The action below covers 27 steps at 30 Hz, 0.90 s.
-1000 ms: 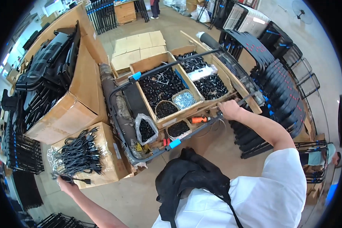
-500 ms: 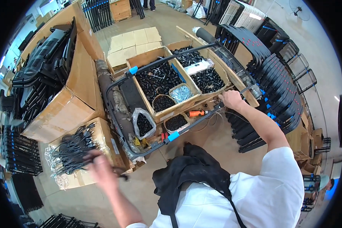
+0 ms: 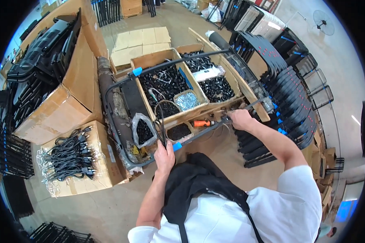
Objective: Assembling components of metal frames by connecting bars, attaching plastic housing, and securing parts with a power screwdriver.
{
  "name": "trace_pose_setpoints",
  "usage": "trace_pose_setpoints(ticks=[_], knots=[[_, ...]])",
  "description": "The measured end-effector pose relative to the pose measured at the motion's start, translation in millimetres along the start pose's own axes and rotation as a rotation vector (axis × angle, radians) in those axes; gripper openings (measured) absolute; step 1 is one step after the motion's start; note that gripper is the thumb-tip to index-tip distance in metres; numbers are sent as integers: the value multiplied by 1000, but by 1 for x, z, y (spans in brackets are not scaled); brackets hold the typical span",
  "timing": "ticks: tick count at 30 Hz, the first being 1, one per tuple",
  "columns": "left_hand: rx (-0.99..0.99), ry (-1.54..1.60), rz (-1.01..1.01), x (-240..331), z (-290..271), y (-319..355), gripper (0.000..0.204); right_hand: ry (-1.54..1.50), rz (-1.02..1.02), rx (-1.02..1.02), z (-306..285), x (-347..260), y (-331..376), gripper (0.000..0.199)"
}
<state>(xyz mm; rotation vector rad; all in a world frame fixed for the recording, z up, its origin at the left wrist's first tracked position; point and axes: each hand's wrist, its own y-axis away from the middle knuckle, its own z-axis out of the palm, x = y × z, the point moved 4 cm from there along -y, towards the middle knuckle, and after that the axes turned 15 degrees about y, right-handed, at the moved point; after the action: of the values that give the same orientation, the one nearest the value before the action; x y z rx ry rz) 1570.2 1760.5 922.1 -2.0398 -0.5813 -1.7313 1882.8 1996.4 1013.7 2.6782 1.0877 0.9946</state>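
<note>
- Holding a black cable (image 3: 161, 133) is the person's left hand (image 3: 164, 157), low in the middle of our view; its fingers are folded together around the cable's near end.
- From that fist, we follow the cable's long axis away from the person and slightly leftward, up to a loop above the small parts in a wooden tray (image 3: 186, 115).
- The cable lies directly beyond the left fingers, and that hand is plainly the nearer one; we find the right hand (image 3: 241, 119) well apart, off to the right.
- The right hand is at the near bar of a black tubular frame (image 3: 198, 135). Its fingertips are partly hidden, so we cannot tell whether they are clamped on the bar or only touching it.
- The left fist is at the same near bar, just left of a blue band (image 3: 177, 146).
- Between the hands, we notice an orange tool (image 3: 202, 123).
- Far to the left, we see more cables (image 3: 69, 156) bundled on a cardboard box (image 3: 105, 174).
</note>
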Motion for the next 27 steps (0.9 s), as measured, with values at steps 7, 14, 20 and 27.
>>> trace_pose_setpoints(ticks=[7,14,20,27], knots=[[0,30,66,1,1,3,25,169,-27,-164,3,7,-13,17],[53,-78,82,-18,5,0,28,290,-149,-453,33,14,-4,18],[24,-58,118,-8,5,-1,22,221,-78,-246,33,11,-4,17],[19,20,109,-2,5,3,30,195,-7,-257,21,2,-4,19]])
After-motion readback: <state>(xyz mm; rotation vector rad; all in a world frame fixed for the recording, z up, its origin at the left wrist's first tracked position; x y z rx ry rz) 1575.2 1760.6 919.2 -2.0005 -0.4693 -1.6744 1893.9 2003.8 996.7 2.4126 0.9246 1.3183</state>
